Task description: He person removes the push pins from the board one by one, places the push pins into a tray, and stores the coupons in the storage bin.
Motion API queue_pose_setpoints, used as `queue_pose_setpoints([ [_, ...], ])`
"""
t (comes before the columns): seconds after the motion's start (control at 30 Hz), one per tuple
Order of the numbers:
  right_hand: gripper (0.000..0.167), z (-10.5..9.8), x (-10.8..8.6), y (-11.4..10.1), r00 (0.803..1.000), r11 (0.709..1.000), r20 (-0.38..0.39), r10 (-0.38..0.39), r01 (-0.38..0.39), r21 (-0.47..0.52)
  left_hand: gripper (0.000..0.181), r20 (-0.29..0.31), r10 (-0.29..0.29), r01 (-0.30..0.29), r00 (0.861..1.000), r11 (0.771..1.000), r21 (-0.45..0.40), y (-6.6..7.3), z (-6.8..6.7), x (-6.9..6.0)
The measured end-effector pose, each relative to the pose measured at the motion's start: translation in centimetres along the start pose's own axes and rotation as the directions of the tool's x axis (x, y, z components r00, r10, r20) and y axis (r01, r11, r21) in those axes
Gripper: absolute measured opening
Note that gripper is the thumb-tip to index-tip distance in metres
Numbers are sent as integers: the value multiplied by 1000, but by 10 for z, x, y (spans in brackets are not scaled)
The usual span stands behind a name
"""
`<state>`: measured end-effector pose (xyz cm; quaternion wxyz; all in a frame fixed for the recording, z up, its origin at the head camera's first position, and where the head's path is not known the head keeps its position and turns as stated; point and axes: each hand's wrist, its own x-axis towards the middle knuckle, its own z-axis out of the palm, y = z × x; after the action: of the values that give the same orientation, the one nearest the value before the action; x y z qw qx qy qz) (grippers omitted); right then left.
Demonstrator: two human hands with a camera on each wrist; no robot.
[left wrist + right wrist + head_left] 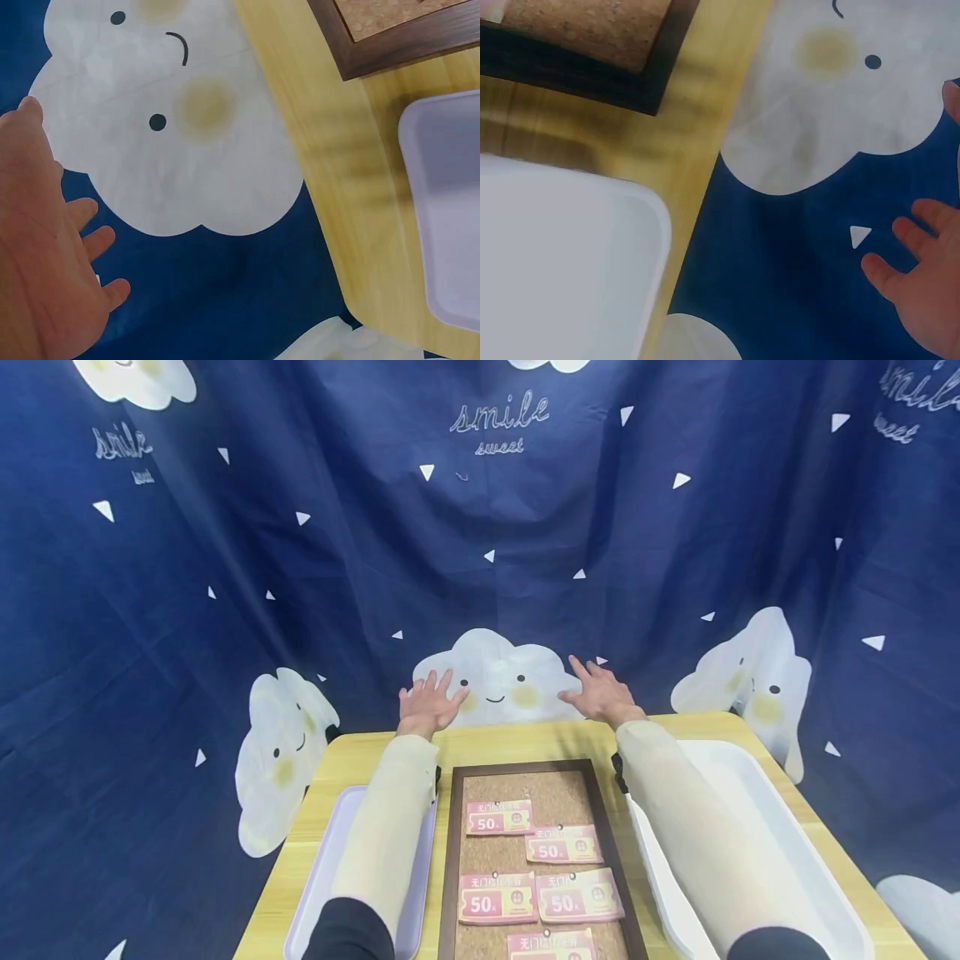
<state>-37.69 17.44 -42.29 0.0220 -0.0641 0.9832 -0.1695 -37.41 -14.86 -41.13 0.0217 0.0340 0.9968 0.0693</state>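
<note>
Both arms stretch forward over the table. My left hand [431, 702] has its fingers spread and holds nothing, above the table's far edge. To its right, my right hand [602, 693] is likewise spread and holds nothing. Between the forearms lies a cork board [558, 789] in a dark brown frame. Pink and yellow paper coupons [498, 897] marked 50 are fixed on it with small pins; the lowest is cut off by the view's edge. In the left wrist view the left hand [49, 247] shows from the palm side. Only part of the right hand [930, 285] shows in the right wrist view.
A pale purple tray [420, 902] lies at the left, partly under the left forearm. At the right is a larger white tray [810, 852], partly covered by the right forearm. Behind the wooden table [517, 745] hangs a dark blue curtain [360, 568] with clouds and triangles.
</note>
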Motion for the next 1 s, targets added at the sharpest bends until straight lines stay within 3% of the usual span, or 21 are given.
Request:
queue_pose_setpoints([
  [0.37, 79, 20, -3, -1, 997, 996, -21, -68, 69, 48, 74, 20, 6, -6, 1000, 1000, -5, -7, 24, -1],
  [0.63, 77, 30, -6, -3, 998, 995, 4, -62, 61, 83, 72, 30, 56, -55, 998, 998, -14, -5, 40, -6],
  [1.0, 76, 43, -10, 0, 996, 988, 5, -88, 87, 129, 74, 28, 82, -83, 996, 996, 20, -2, 52, -14],
])
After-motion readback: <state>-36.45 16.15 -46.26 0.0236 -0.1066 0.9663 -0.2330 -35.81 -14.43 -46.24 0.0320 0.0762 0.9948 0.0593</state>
